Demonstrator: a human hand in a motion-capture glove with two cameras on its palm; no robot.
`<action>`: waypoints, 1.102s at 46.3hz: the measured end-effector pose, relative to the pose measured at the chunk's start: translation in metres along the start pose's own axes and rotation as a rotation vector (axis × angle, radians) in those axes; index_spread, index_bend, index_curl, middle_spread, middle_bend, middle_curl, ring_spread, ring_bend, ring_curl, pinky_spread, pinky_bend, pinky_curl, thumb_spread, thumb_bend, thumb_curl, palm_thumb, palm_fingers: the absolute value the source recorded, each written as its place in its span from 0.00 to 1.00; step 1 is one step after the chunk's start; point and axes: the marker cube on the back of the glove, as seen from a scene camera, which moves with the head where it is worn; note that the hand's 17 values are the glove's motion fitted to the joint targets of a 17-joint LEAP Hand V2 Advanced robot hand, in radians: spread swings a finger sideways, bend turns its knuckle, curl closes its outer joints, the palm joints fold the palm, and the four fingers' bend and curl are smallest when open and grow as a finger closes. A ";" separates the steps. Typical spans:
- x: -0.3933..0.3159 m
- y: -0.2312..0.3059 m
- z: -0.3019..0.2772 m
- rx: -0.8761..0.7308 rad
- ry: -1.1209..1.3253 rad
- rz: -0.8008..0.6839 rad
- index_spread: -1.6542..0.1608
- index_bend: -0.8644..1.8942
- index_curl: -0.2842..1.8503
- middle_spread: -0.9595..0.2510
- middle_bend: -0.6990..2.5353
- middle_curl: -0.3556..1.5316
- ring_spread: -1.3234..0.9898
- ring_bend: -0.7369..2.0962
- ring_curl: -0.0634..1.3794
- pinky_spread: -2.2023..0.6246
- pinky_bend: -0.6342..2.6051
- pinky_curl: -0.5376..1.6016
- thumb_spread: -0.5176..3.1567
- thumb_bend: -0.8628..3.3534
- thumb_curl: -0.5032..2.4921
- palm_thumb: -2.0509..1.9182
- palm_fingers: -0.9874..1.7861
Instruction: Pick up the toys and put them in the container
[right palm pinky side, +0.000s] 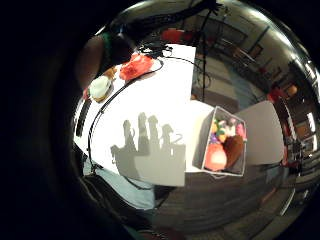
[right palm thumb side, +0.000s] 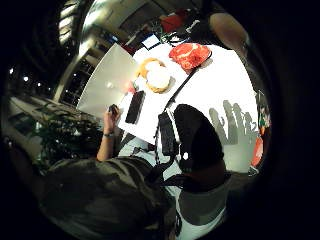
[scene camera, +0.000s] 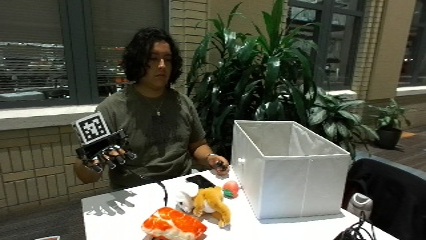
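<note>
I see my gloved right hand (scene camera: 106, 156) raised above the table's far left end, fingers spread and holding nothing; its shadow falls on the white table (right palm pinky side: 150, 100). An orange and white sushi plush (scene camera: 174, 225) (right palm pinky side: 136, 66) (right palm thumb side: 189, 54) lies near the front edge. Beside it sits a yellow and white plush (scene camera: 208, 200) (right palm pinky side: 100, 87) (right palm thumb side: 157, 77), with a small red ball (scene camera: 230, 187) behind it. The white fabric container (scene camera: 299, 175) (right palm pinky side: 202, 142) stands at the right end; the little finger side view shows several colourful toys inside it.
A black phone (scene camera: 200, 181) (right palm thumb side: 135, 106) lies by the plush toys. The person's bare left hand (scene camera: 219, 165) holds a small dark thing next to the container. A dark chair (scene camera: 393, 192) stands at the right, and large plants (scene camera: 266, 80) rise behind the table.
</note>
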 end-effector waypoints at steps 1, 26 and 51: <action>0.000 0.000 0.000 -0.003 -0.001 -0.005 0.83 0.41 0.16 0.74 0.26 0.20 0.53 0.36 0.07 0.77 0.33 0.29 0.27 0.22 0.17 0.53 0.53; -0.013 -0.072 0.029 0.007 -0.037 -0.014 0.70 0.42 0.24 0.66 0.27 0.25 0.45 0.40 0.16 0.76 0.38 0.37 0.53 0.22 0.22 0.52 0.48; -0.049 -0.230 0.177 -0.075 0.220 0.070 0.71 0.30 0.21 0.62 0.33 0.33 0.41 0.56 0.26 0.71 0.44 0.41 0.55 0.22 0.25 0.54 0.58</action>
